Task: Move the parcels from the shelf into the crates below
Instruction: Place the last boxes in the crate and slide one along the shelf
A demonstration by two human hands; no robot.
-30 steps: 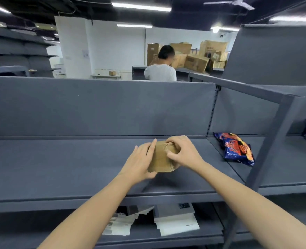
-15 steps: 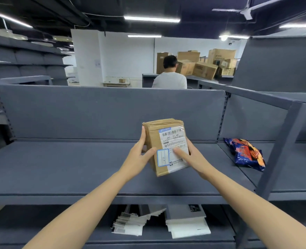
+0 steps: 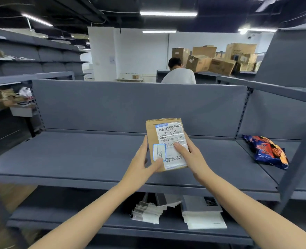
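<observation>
Grey shelf (image 3: 76, 155) spans the warehouse aisle. Above it, a brown parcel (image 3: 153, 133) is held upright, label facing the camera, left hand (image 3: 141, 164) gripping its left edge, right hand (image 3: 191, 157) its right. A snack bag (image 3: 267, 151) lies well right.

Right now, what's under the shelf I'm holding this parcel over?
Under the shelf, a lower shelf holds a fanned paper stack and flat white packets. My forearms cover part; no crates show.
</observation>
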